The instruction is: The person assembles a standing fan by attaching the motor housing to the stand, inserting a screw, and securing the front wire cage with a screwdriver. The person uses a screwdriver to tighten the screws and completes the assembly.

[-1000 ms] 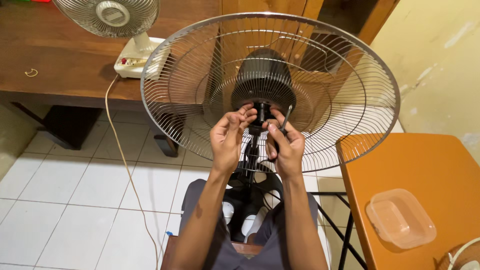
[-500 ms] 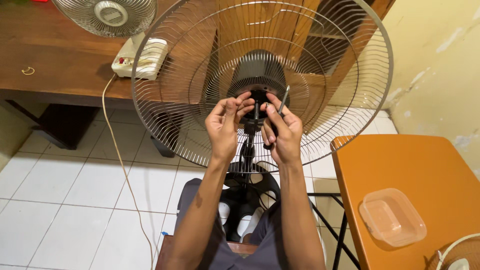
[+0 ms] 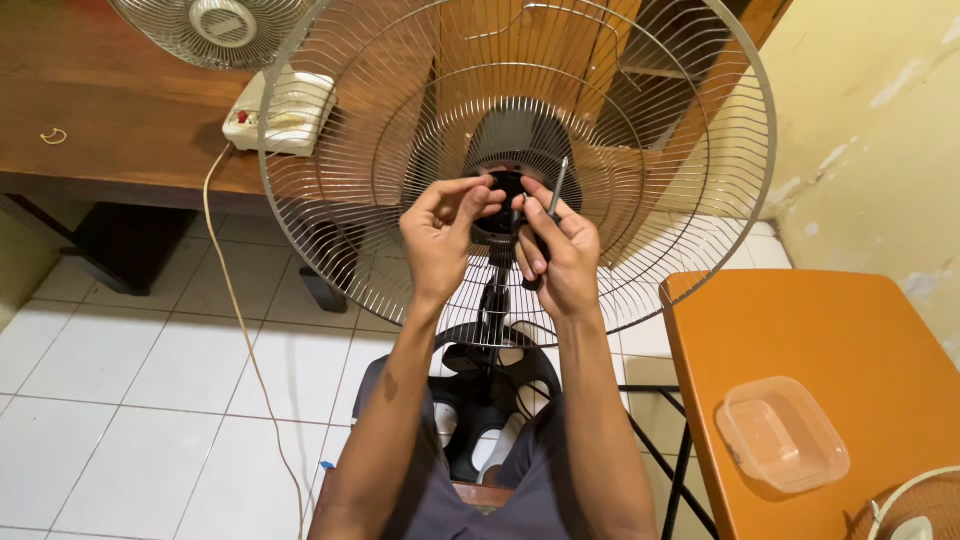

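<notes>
Hands first: your left hand and right hand meet at the black hub in the middle of the wire fan guard, right in front of the dark motor housing. Left fingers are pinched together on the hub's edge. Right fingers are wrapped tight around a screwdriver, and only its metal shaft sticks up past your knuckles; the handle is buried in your palm. Whatever small part sits between your fingertips is covered, so you can't make it out.

The guard's top edge runs out of the picture. Below your wrists you get the black stand pole and part of the fan's base between your knees, half hidden by your arms.

Up left on the wooden surface sits a small white desk fan, its top cropped off, with a row of buttons on the base and a cream cord trailing down over the white floor tiles. On the right, an orange surface carries a clear, rounded plastic container. Something round and white gets cut by the bottom right corner, too little of it to identify.
</notes>
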